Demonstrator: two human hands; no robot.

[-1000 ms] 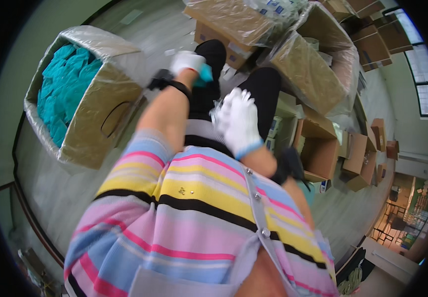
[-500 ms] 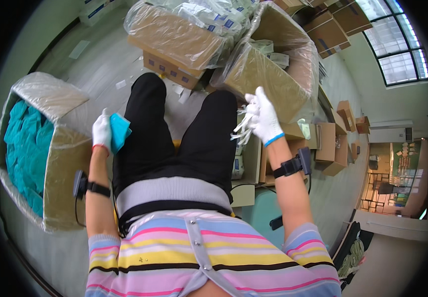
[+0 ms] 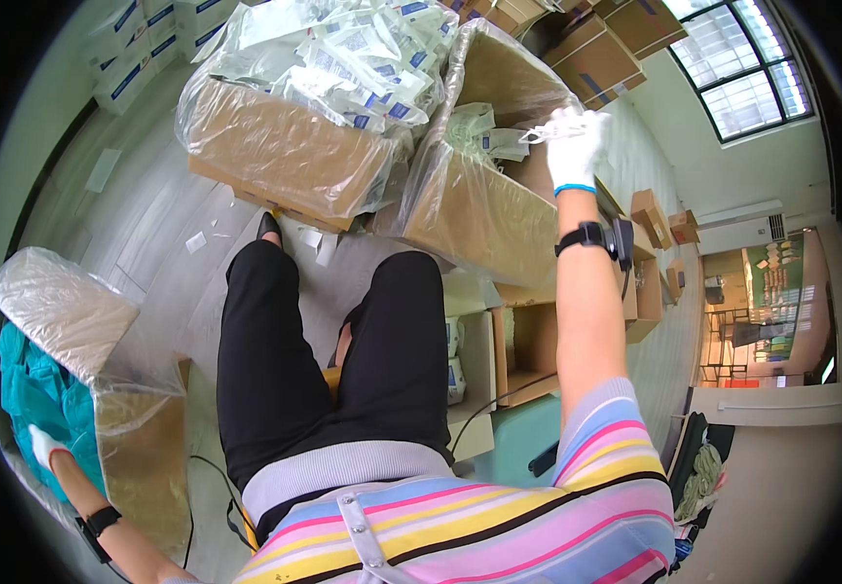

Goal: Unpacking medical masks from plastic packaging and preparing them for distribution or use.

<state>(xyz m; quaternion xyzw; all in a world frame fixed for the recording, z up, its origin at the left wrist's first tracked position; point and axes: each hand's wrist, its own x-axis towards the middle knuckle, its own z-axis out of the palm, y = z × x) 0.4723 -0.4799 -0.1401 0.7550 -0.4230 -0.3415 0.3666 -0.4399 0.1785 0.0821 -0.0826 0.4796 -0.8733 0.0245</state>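
Note:
My left hand [image 3: 46, 448], in a white glove with a red cuff edge, reaches into a plastic-lined carton [image 3: 144, 428] at the left. Teal thin sheet-like pieces [image 3: 36, 384] fill that carton and lie around the fingers, which are partly hidden. Out to the far right, my right hand [image 3: 577, 146], gloved in white with a blue cuff edge, is raised over another plastic-lined carton [image 3: 479, 195]. Its fingers are closed on a bunch of thin white strips [image 3: 544, 132]. Below it in the carton are some pale clear packets [image 3: 475, 131].
A heaped plastic-lined carton of white packets [image 3: 343, 73] stands ahead. An open brown box [image 3: 528, 341] and a teal stool-like surface [image 3: 518, 428] are by my right side. Brown cartons [image 3: 591, 58] are stacked beyond, and paper scraps [image 3: 196, 242] lie on the floor.
My left hand has moved down and left into the teal pile; the folded teal piece it held no longer shows. My right hand has risen forward and right over the carton, still holding white strips.

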